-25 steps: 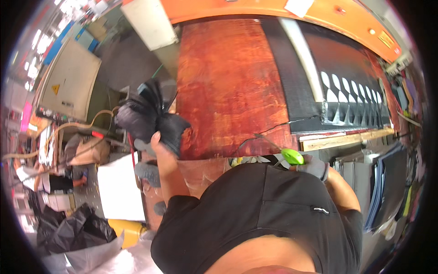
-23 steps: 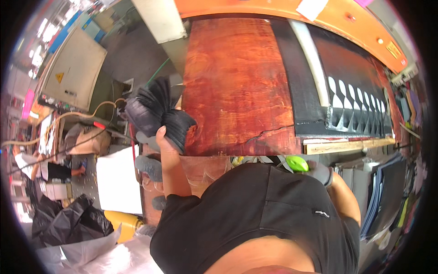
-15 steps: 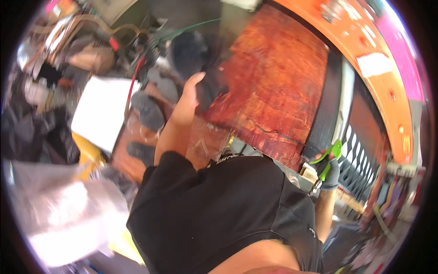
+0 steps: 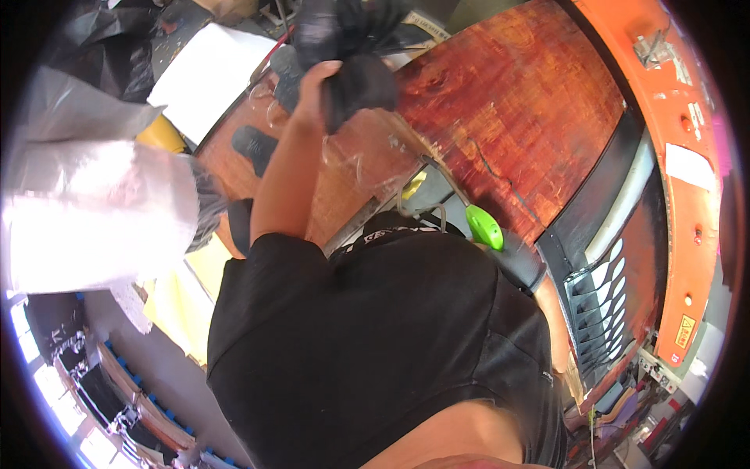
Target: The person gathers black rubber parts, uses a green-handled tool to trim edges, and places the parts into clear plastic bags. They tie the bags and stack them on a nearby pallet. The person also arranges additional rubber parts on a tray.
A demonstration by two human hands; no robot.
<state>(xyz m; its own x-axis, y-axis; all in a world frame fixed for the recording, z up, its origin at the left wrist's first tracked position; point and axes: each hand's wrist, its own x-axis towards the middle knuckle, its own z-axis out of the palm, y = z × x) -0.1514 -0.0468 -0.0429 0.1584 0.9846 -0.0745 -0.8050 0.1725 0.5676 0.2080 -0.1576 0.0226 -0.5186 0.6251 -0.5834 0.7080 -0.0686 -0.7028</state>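
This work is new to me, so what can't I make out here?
In the head view:
Left hand: most fingers, hidden by the black bundle.
Same black bundle: number of pieces, blurred.
Right hand: fingertips, hidden behind the green tool.
Orange beam: upper end, cut off by the top edge.

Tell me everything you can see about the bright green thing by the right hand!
The green thing is smooth and rounded, longer than it is wide, and looks like shiny plastic. It lies at a slant, with its top end leaning toward the picture's left. The gray-gloved right hand seems to hold it at its lower end. It is between the edge of the red-brown board and the black shirt. Any more of it is hidden.
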